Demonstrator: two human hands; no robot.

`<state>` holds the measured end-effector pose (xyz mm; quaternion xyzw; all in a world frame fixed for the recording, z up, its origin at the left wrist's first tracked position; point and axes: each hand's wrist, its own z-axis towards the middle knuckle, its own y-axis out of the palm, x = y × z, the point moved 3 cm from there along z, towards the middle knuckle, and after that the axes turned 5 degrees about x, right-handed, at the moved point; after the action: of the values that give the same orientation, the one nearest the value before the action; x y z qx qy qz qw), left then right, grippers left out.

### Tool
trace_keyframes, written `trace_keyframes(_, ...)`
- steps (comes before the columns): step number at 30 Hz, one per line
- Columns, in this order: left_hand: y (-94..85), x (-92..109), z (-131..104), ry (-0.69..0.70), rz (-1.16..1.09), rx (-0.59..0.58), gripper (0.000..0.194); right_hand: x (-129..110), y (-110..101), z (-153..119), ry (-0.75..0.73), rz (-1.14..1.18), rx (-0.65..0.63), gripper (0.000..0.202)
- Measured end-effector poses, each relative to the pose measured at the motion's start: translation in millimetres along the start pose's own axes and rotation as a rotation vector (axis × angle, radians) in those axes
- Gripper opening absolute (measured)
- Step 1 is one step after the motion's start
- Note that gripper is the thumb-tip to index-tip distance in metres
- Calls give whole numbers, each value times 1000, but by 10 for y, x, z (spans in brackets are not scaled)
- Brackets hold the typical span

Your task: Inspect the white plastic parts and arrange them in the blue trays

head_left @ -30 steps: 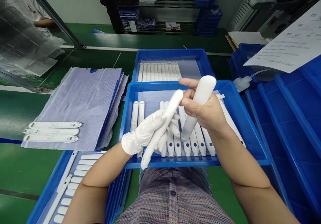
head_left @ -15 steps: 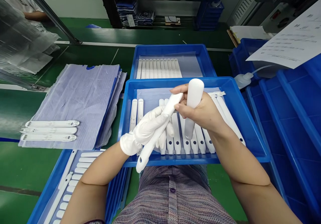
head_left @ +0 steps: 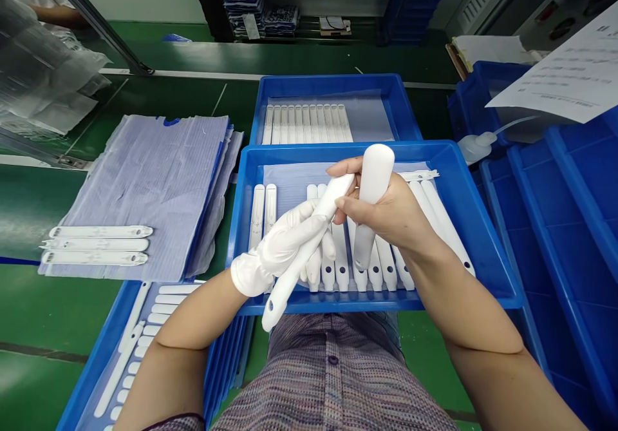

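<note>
My left hand (head_left: pixel 284 247), in a white glove, is wrapped round a long white plastic piece (head_left: pixel 309 247) with a hole at its lower end. The piece slants over the near edge of the blue tray (head_left: pixel 444 289). My bare right hand (head_left: pixel 386 209) grips a thick white bottle-shaped tool (head_left: pixel 376 176), held nearly upright, while its thumb and index finger touch the upper end of the slanted piece. Beneath both hands, several white strips (head_left: pixel 342 263) lie side by side on a liner in the tray. Two narrower strips (head_left: pixel 258 215) are at its left.
Behind stands another blue tray (head_left: pixel 333 83) of strips. Stacked wrapping sheets (head_left: pixel 154 180) at left carry three white strips (head_left: pixel 96 244); a filled tray (head_left: pixel 91 379) is below. Blue bins (head_left: pixel 574 225), a squeeze bottle (head_left: pixel 476 147) and a paper (head_left: pixel 564 64) are at right. A person's arm (head_left: pixel 60 16) shows at upper left.
The surroundings have shifted slightly up in the view. Both hands keep their hold, and the slanted piece and the thick tool are almost unmoved.
</note>
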<state>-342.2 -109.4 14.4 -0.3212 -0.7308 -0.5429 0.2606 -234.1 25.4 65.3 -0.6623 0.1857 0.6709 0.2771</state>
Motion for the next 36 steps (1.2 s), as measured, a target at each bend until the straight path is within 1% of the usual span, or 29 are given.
trace_keyframes(4, 32, 22, -1, 2, -3, 18, 38, -12, -4, 15, 34, 31, -41, 44)
trace_keyframes(7, 60, 45, 2, 19, 6, 29, 35, -14, -11, 20, 31, 57, -56, 47)
trace_keyframes(10, 84, 58, -1, 19, 8, 29, 34, 7, -4, 19, 26, 61, -43, 47)
trace_keyframes(16, 78, 65, -10, -8, 13, 47, 37, 51, 21, 17, 14, 58, 6, 39)
trace_keyframes(20, 51, 55, 0, -13, 3, 37, 37, 35, 16, 23, 15, 67, -11, 42)
trace_keyframes(24, 43, 43, 4, 10, -12, 16, 36, 17, 11, 29, 19, 68, -21, 44)
trace_keyframes(30, 70, 58, -18, 14, -6, 46, 35, 22, 19, 28, 17, 60, -16, 47)
trace_keyframes(33, 79, 59, -14, 11, -6, 43, 36, 30, 22, 30, 20, 65, -10, 46)
trace_keyframes(36, 73, 59, 0, 36, 1, 38, 34, 36, 24, 30, 24, 76, -1, 44)
